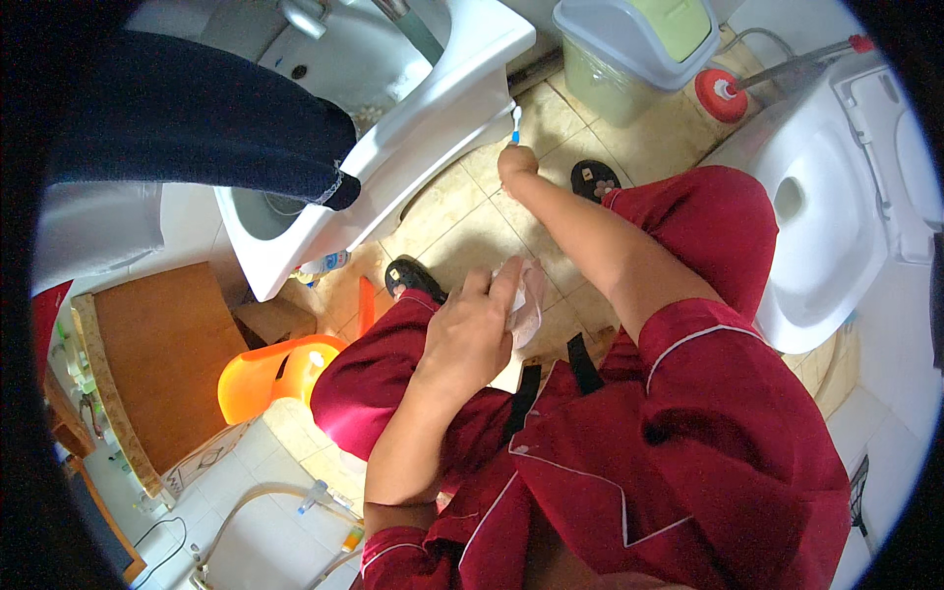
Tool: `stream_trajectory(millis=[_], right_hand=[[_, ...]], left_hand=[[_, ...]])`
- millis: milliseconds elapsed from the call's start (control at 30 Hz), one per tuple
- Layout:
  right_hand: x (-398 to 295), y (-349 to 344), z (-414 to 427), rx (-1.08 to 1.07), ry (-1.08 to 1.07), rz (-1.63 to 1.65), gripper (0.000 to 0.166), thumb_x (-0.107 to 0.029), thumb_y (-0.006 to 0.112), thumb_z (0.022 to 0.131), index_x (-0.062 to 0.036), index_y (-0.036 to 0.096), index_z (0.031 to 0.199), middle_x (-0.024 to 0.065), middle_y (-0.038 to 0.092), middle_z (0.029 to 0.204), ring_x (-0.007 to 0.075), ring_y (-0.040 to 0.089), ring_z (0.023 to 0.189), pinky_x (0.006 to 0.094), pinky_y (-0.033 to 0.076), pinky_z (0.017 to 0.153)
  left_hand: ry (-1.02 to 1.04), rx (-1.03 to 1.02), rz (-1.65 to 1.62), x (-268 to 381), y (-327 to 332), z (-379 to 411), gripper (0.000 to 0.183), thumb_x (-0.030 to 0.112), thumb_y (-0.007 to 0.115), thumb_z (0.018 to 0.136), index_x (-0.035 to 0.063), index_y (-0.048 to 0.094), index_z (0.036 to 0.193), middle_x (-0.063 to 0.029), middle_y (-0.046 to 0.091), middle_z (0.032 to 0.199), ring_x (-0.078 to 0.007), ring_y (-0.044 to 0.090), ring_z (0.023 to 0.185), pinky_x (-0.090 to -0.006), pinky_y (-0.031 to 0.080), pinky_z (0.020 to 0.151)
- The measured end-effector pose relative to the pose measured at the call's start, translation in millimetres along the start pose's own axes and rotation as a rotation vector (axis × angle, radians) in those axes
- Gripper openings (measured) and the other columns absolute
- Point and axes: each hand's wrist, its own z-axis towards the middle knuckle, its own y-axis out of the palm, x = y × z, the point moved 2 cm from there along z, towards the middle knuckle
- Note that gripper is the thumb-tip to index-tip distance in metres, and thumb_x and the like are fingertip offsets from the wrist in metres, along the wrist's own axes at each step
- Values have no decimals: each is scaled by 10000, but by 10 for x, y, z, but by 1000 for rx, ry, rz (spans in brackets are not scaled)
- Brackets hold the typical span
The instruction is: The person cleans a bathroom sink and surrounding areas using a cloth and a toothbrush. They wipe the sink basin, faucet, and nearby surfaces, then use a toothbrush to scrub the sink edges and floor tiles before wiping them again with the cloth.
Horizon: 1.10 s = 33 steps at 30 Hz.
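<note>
My right hand (518, 164) is stretched forward over the tiled floor, closed around the handle of a toothbrush (516, 127). The brush has a white head and a blue part below it, and it points up beside the white washbasin's outer side. Nearer my body, my left hand (468, 332) grips a translucent, pinkish plastic item (528, 313). It looks like a cup or a bag with something white in it, and my fingers cover much of it. Below the hands are my two black shoes (594, 179), planted apart.
Dark blue jeans (199, 125) hang over the washbasin (450, 110). A lidded bin (612, 88), a red plunger (721, 96) and a white toilet (818, 221) stand to the right. An orange plastic stool (251, 376), a brown cabinet (162, 354) and a hose (236, 509) are to the left.
</note>
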Motion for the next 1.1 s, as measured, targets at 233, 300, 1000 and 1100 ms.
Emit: stream_trajectory(millis=[233, 300, 1000, 1100], right_hand=[[32, 73, -86, 1, -151, -120, 407, -295, 375, 899, 16, 636, 876, 248, 619, 908, 402, 591, 882, 444, 469, 782], [33, 79, -62, 4, -132, -107, 406, -290, 372, 897, 21, 632, 877, 250, 618, 909, 398, 596, 870, 436, 478, 763], [-318, -155, -173, -124, 132, 192, 264, -249, 371, 897, -48, 455, 749, 70, 416, 522, 156, 379, 408, 308, 292, 356], [-297, -130, -262, -139, 133, 252, 275, -252, 373, 900, -52, 443, 724, 63, 406, 509, 152, 375, 399, 307, 292, 355]], left_hand=[[50, 21, 4, 48, -78, 13, 712, -8, 630, 644, 104, 362, 1295, -194, 488, 1060, -384, 542, 914, -423, 471, 757], [50, 24, -1, 44, -78, 12, 712, -10, 630, 644, 103, 363, 1294, -195, 490, 1056, -384, 542, 911, -424, 472, 754], [21, -5, 48, 20, -9, 48, 703, 11, 636, 652, 84, 357, 1293, -208, 489, 1073, -384, 540, 928, -422, 471, 769], [8, -12, 48, 46, -24, 44, 694, 4, 622, 658, 81, 361, 1296, -205, 492, 1071, -384, 542, 927, -419, 471, 778]])
